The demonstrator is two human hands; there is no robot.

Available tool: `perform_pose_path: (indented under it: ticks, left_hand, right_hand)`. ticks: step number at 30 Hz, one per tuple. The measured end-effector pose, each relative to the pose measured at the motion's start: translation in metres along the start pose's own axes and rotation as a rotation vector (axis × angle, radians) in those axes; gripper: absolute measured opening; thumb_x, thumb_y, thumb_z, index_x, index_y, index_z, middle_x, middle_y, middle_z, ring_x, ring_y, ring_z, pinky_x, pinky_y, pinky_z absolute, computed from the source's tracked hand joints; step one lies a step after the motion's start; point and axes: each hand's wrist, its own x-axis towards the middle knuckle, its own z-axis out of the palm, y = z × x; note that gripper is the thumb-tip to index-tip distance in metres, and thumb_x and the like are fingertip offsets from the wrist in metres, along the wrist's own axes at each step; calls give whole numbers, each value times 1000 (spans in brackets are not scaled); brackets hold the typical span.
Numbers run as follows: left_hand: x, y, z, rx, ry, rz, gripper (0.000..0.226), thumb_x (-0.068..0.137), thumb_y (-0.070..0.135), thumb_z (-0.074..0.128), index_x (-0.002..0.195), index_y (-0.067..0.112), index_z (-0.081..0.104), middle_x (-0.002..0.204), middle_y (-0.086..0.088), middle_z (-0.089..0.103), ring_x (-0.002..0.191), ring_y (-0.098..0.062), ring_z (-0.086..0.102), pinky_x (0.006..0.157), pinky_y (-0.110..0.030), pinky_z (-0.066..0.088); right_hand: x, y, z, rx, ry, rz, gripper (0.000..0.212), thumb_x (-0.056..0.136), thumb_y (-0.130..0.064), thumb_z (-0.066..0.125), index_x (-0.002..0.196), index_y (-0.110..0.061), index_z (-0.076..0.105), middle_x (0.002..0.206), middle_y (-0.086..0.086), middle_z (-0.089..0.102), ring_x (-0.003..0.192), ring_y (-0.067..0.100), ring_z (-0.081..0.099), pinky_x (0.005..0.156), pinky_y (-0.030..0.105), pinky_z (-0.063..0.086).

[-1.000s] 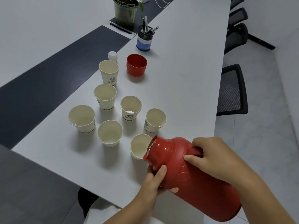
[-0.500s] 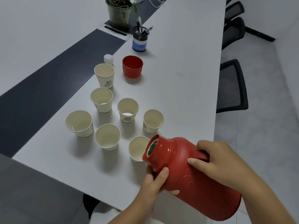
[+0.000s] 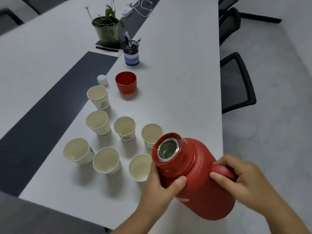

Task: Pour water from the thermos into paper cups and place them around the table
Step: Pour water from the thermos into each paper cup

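Note:
I hold the red thermos [image 3: 199, 179] tilted, its open steel-rimmed mouth facing up and left above the table. My right hand [image 3: 239, 178] grips its handle. My left hand [image 3: 162, 188] supports the neck from below. Several white paper cups stand upright in a cluster to the left; the nearest cup [image 3: 140, 167] sits just under the thermos mouth, another cup [image 3: 151, 135] is partly hidden behind it. The farthest cup [image 3: 98, 97] shows a printed logo. No stream of water is visible.
The red thermos lid cup [image 3: 125, 81] and a small white stopper [image 3: 102, 79] sit beyond the cups on the white table [image 3: 177, 73]. A pen holder [image 3: 131, 54] and potted plant [image 3: 106, 29] stand farther back. Black chairs [image 3: 236, 85] line the right edge.
The thermos mouth has lifted and turned upward, away from the nearest cup. Both hands keep their hold on the thermos.

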Motion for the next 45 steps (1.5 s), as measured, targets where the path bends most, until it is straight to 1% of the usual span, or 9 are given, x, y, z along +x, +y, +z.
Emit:
perform_pose_path:
  ticks: [2, 7, 14, 24, 31, 36, 38, 42, 45]
  left_hand:
    - [12, 6, 3, 91, -6, 34, 63, 48, 54, 66, 106, 44, 44, 100, 30, 60, 97, 17, 54, 73, -1, 42]
    - [57, 31, 13, 298, -112, 122, 66, 50, 53, 68, 110, 55, 41, 111, 25, 59, 106, 8, 53, 92, -18, 43]
    - [138, 68, 27, 512, -188, 279, 73, 47, 48, 70, 116, 46, 45, 117, 16, 58, 115, -8, 51, 97, -39, 44]
    - [242, 97, 3, 555, -138, 304, 64, 44, 45, 71, 103, 57, 46, 111, 17, 61, 111, -7, 53, 96, -37, 45]
    - [278, 103, -26, 546, -122, 302, 58, 46, 42, 72, 95, 62, 49, 101, 37, 59, 98, 12, 55, 76, -2, 42]
    - [291, 101, -33, 553, -110, 335, 59, 47, 42, 72, 99, 57, 49, 106, 21, 63, 102, 4, 57, 85, -17, 47]
    - [291, 100, -33, 549, -111, 335, 59, 49, 43, 72, 101, 57, 48, 108, 20, 62, 102, 6, 57, 83, -10, 45]
    - [272, 102, -36, 557, -97, 292, 61, 63, 34, 77, 105, 54, 38, 105, 33, 53, 93, 19, 54, 68, 2, 42]
    - [250, 100, -60, 645, -7, 220, 63, 77, 38, 68, 129, 41, 33, 131, 25, 42, 118, 4, 42, 98, -14, 39]
  right_hand:
    - [1, 9, 0, 42, 27, 8, 19, 74, -25, 68, 83, -35, 55, 74, -17, 63, 61, 9, 58, 55, 16, 44]
    - [17, 39, 3, 77, 212, 51, 39, 69, -2, 72, 67, -36, 53, 74, -11, 61, 52, 25, 54, 52, 35, 48]
    - [72, 76, 5, 241, 265, 139, 29, 75, 0, 67, 74, -24, 51, 67, 11, 60, 67, 37, 63, 66, 59, 52]
    - [192, 88, 19, 358, 233, 120, 19, 80, -2, 62, 79, -15, 47, 73, 16, 56, 73, 40, 59, 70, 58, 51]
    - [242, 84, 42, 417, 237, 103, 23, 80, -3, 61, 78, -21, 46, 75, 16, 58, 72, 41, 57, 68, 59, 49]
    - [255, 84, 43, 437, 210, 108, 24, 81, -4, 60, 78, -23, 46, 73, 11, 59, 71, 36, 60, 69, 57, 51]
    - [258, 83, 39, 442, 184, 108, 25, 82, -3, 59, 78, -24, 46, 75, 11, 58, 74, 37, 59, 71, 57, 52]
    - [253, 76, 38, 301, 238, 62, 23, 81, -3, 59, 83, -25, 51, 79, 0, 57, 78, 31, 60, 71, 29, 50]
    - [239, 66, 37, 147, 439, -22, 19, 79, -2, 63, 97, -2, 58, 94, 9, 58, 93, 31, 56, 80, 35, 44]
